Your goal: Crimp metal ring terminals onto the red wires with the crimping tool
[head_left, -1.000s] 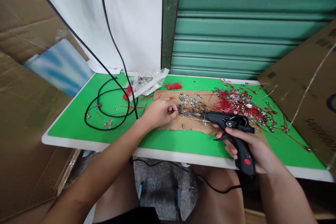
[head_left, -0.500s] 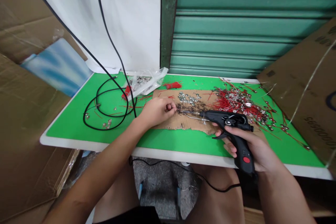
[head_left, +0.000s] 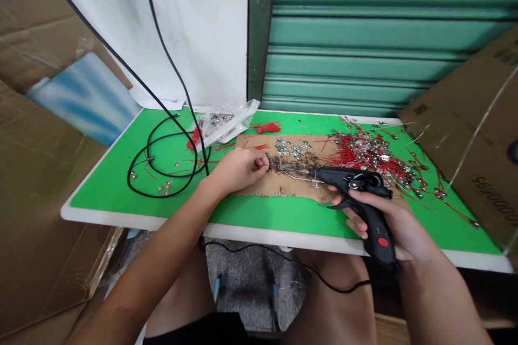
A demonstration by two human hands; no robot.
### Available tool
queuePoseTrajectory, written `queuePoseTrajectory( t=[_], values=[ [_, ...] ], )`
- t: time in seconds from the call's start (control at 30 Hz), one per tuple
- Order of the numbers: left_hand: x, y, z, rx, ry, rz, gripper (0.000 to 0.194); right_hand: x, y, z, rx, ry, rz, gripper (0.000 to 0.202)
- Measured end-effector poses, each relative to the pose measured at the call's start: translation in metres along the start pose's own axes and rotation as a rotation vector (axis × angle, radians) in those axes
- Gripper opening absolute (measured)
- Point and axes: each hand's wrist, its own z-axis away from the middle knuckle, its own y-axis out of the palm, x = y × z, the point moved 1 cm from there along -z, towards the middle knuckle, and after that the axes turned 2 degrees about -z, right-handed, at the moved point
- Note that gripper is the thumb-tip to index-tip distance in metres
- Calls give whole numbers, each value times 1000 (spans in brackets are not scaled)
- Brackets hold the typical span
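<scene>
Left hand sat over the left end of the cardboard sheet, thumb and fingers closed in a tight pinch on what looked like a thin red wire, too small to be certain. Right hand was off the sheet's near right corner, wrapped around the grip of a black soldering gun, with fingers near the trigger. The gun's metal tip pointed left over the sheet, right up by the pinch. I'd guess the gun was held low and sideways so the tip lined up with those fingers, and that the cardboard was there to spare the desk, given the dark marks on it.

Loose silver pieces lay on the sheet's far half, probably for an easy left-hand reach. A messy pile of red wires with metal ends spilled over the sheet's right end, a red bundle sat just behind it, and a plastic bag was behind its left corner.

Room-wise, a green strip ran between the sheet and the desk's front edge. Cable loops took up space left of the sheet, and boxes hemmed in both sides beyond, so elbows had limited swing.
</scene>
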Motion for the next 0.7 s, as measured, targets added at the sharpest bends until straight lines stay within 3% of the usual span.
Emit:
queuePoseTrajectory(
  t=[0.3, 0.7],
  values=[
    [1, 8, -5, -98, 34, 47, 9, 1, 1, -1, 9, 14, -4, 30],
    [4, 15, -8, -92, 26, 90, 9, 0, 0, -2, 28, 37, -11, 32]
  ],
)
